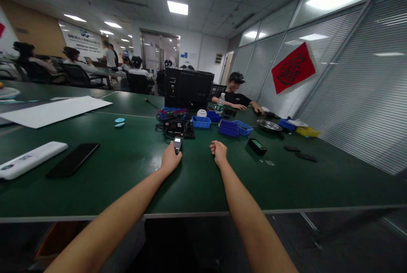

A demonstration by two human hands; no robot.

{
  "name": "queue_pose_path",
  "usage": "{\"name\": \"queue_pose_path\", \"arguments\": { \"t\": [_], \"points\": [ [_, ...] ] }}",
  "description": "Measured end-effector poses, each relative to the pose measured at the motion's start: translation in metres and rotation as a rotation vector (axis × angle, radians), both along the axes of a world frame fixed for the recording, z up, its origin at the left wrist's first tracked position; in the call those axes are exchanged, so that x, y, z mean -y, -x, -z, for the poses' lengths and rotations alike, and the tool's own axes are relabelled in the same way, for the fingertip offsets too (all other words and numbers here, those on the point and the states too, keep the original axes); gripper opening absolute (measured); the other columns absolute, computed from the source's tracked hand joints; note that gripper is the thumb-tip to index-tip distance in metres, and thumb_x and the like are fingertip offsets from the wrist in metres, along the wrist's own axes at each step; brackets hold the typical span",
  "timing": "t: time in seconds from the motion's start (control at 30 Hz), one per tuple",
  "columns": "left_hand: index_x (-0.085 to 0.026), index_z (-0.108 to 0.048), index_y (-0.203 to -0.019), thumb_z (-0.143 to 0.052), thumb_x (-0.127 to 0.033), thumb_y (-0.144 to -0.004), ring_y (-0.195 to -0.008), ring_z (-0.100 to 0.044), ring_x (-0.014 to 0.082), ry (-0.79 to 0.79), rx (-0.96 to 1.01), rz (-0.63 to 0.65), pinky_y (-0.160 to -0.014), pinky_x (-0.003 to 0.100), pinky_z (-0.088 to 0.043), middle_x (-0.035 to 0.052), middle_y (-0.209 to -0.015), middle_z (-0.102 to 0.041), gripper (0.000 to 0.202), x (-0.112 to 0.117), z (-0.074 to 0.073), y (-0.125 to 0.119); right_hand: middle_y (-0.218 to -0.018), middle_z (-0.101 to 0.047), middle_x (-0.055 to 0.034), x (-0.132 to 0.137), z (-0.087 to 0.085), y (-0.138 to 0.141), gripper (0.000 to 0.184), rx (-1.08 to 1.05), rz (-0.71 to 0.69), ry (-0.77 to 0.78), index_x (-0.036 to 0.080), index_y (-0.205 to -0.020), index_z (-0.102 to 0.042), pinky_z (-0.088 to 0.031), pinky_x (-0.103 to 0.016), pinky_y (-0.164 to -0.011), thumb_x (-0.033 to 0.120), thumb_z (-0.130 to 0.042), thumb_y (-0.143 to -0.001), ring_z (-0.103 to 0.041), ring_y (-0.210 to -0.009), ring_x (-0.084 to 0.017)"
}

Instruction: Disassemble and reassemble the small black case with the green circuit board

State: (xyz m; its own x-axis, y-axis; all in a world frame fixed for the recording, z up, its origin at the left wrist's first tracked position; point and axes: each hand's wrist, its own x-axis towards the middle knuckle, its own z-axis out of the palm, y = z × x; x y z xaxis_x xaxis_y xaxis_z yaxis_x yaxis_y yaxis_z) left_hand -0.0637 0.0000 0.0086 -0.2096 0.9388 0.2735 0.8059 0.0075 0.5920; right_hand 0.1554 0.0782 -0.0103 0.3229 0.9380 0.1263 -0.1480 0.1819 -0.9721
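My left hand (pixel 171 158) is closed around a small dark handheld device (pixel 178 141) with a lit screen and buttons, tilted up off the table. Just behind it sits a black box-shaped unit (pixel 173 126) with cables around it. To the right, my right hand (pixel 219 151) is curled with its fingers drawn together, at the table surface. Whatever is inside that hand, if anything, is hidden. Further right lies a black box with a greenish display (pixel 257 146). Close to it are a small ring (pixel 261 161) and a clear flat piece (pixel 270 162).
A monitor (pixel 189 88) stands behind blue trays (pixel 201 122) and coiled wires (pixel 171 113). Left are a black phone-like slab (pixel 74 160), a white long device (pixel 33 159) and white sheet (pixel 57 110). Right are a metal bowl (pixel 269 126) and dark flat pieces (pixel 305 157). A co-worker (pixel 237 95) sits opposite.
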Motion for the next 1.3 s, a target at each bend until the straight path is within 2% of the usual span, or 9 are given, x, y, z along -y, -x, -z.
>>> {"name": "queue_pose_path", "arguments": {
  "t": [0.23,0.57,0.7,0.8,0.97,1.17,1.3],
  "points": [
    [-0.003,-0.025,-0.133,-0.047,-0.033,-0.074,-0.109,-0.050,0.0281,0.023,-0.012,-0.104,-0.087,0.034,-0.040,0.0202,-0.122,-0.049,0.069,0.002,-0.006,0.036,-0.049,-0.055,0.0021,-0.001,0.000,-0.002,0.019,0.043,-0.001,-0.007,0.014,-0.070,-0.058,-0.025,-0.015,-0.028,0.032,-0.053,-0.067,-0.041,-0.034,-0.004],
    [-0.006,-0.031,-0.129,-0.047,-0.037,-0.072,-0.101,-0.055,0.0314,0.077,-0.031,-0.361,-0.079,0.037,-0.045,0.0206,-0.112,-0.056,0.067,0.004,-0.020,0.129,-0.049,-0.055,0.0019,-0.001,0.000,-0.004,0.017,0.072,0.000,0.028,0.014,-0.069,-0.058,-0.025,-0.016,-0.029,0.029,-0.053,-0.064,-0.041,-0.033,-0.005],
    [-0.006,-0.032,-0.129,-0.050,-0.039,-0.070,-0.104,-0.053,0.0328,0.082,0.023,-0.468,-0.082,0.039,-0.044,0.0205,-0.115,-0.054,0.070,0.007,-0.025,0.153,-0.049,-0.055,0.0020,0.000,-0.001,-0.005,0.016,0.077,-0.014,0.011,0.014,-0.071,-0.059,-0.025,-0.016,-0.029,0.027,-0.052,-0.064,-0.040,-0.034,-0.005],
    [-0.006,-0.028,-0.132,-0.052,-0.045,-0.069,-0.110,-0.049,0.0327,0.035,0.089,-0.510,-0.088,0.041,-0.041,0.0201,-0.123,-0.049,0.078,0.008,-0.024,0.159,-0.049,-0.055,0.0019,0.002,-0.002,-0.005,0.016,0.089,-0.023,0.010,0.013,-0.070,-0.059,-0.025,-0.016,-0.029,0.027,-0.052,-0.064,-0.040,-0.034,-0.005],
    [-0.008,-0.028,-0.133,-0.049,-0.054,-0.070,-0.114,-0.045,0.0311,-0.004,0.148,-0.510,-0.092,0.040,-0.038,0.0168,-0.127,-0.046,0.081,0.005,-0.022,0.160,-0.048,-0.055,0.0020,0.005,-0.004,-0.004,0.016,0.099,-0.013,-0.004,0.013,-0.069,-0.059,-0.025,-0.016,-0.029,0.028,-0.054,-0.063,-0.040,-0.034,-0.005],
    [-0.012,-0.037,-0.128,-0.045,-0.050,-0.074,-0.111,-0.048,0.0304,0.070,0.086,-0.481,-0.088,0.039,-0.040,0.0157,-0.122,-0.052,0.066,0.005,-0.023,0.158,-0.049,-0.055,0.0017,0.005,-0.005,-0.004,0.016,0.110,-0.026,0.002,0.013,-0.068,-0.059,-0.025,-0.016,-0.029,0.028,-0.054,-0.062,-0.040,-0.034,-0.005],
    [-0.016,-0.045,-0.122,-0.044,-0.047,-0.075,-0.104,-0.053,0.0293,0.084,0.040,-0.414,-0.082,0.036,-0.042,0.0134,-0.114,-0.057,0.056,0.008,-0.024,0.146,-0.049,-0.055,0.0018,0.006,-0.005,-0.003,0.017,0.124,-0.036,0.005,0.013,-0.069,-0.059,-0.025,-0.016,-0.030,0.028,-0.054,-0.063,-0.040,-0.035,-0.005]
  ]
}}
